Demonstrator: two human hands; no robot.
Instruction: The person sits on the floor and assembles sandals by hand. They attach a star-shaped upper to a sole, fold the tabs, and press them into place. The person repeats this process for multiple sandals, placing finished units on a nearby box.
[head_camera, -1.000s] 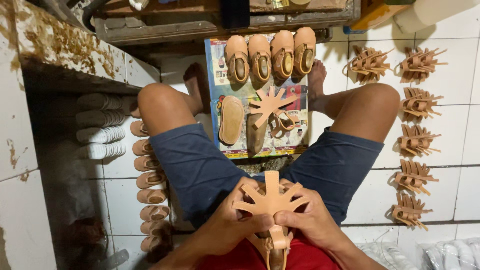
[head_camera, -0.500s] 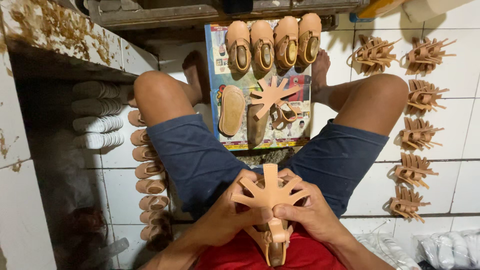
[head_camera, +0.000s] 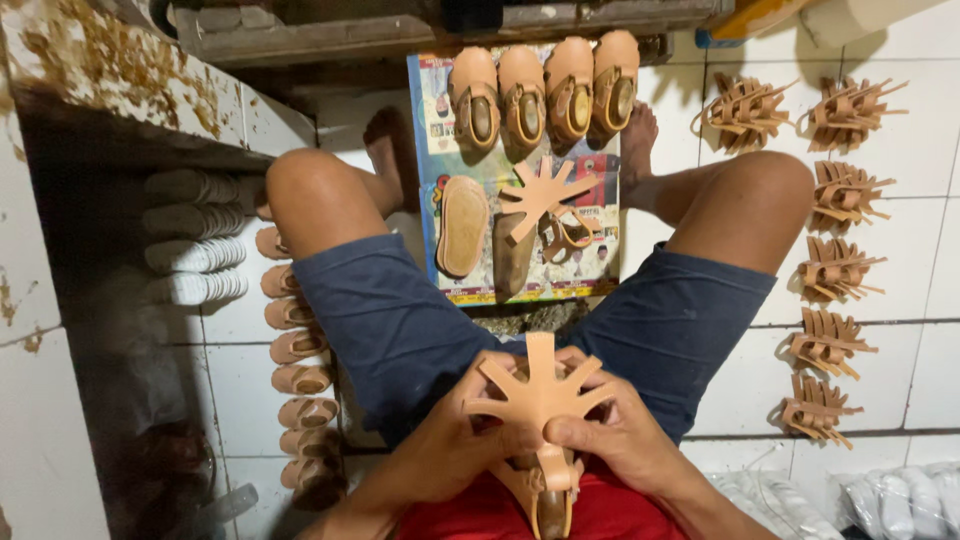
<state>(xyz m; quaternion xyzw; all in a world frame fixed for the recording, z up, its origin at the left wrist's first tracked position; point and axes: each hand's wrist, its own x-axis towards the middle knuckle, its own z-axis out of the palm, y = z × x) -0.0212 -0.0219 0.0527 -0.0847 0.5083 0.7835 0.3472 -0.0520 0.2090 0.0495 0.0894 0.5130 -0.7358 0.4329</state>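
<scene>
Fingers of the left hand (head_camera: 452, 448) are curled shut against the left side of a tan leather sandal upper (head_camera: 538, 398), thumb laid toward its centre; fingers of the right hand (head_camera: 618, 440) are closed on its right side, thumb pressed on the middle of the piece; the upper, a flat shape with straps splayed like spokes, is held over the lap, between the knees, just above a red shirt (head_camera: 480, 515); a buckled strap end (head_camera: 551, 490) is seen hanging below it, between the wrists.

Blue shorts (head_camera: 400, 330) are worn, legs spread wide on the white tiled floor (head_camera: 930, 260); a printed cardboard sheet (head_camera: 428, 120) is laid between the feet; four finished tan sandals (head_camera: 545, 88) are lined up at its far edge; a flat sole (head_camera: 462, 226) and a second splayed upper (head_camera: 540, 198) are set on it nearer the lap, the upper lying over a partly built sandal (head_camera: 562, 236).

Stacks of strap uppers (head_camera: 832, 268) are ranged down the right side, well apart from the hands; a row of small tan sandals (head_camera: 298, 345) is lined along the left thigh; pale soles (head_camera: 195, 255) are stacked in shadow beyond them, under a stained ledge (head_camera: 110, 70).
</scene>
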